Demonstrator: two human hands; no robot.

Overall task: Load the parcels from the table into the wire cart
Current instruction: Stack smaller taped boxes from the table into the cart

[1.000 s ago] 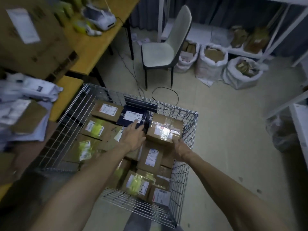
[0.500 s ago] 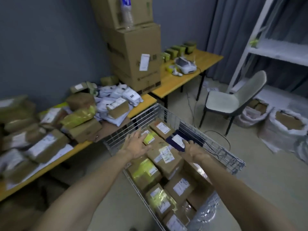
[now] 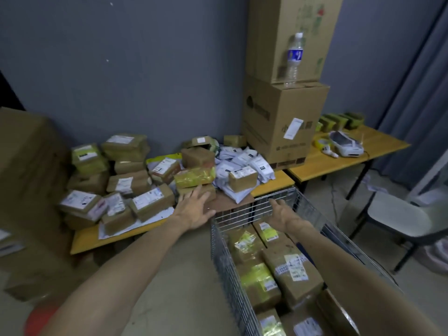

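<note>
Parcels (image 3: 150, 202) are heaped on the table (image 3: 84, 240) at the left; the left hand (image 3: 194, 210) is held at the pile's near edge, fingers spread, nothing gripped. The right hand (image 3: 282, 214) is held open and empty over the wire cart (image 3: 225, 263), where further parcels are packed.

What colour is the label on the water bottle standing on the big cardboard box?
Blue, on a clear water bottle; the head view shows it best.

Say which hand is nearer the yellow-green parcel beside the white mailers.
Left. Left hand is just short of the yellow-green parcel; right hand hovers over the wire cart, farther right.
</note>
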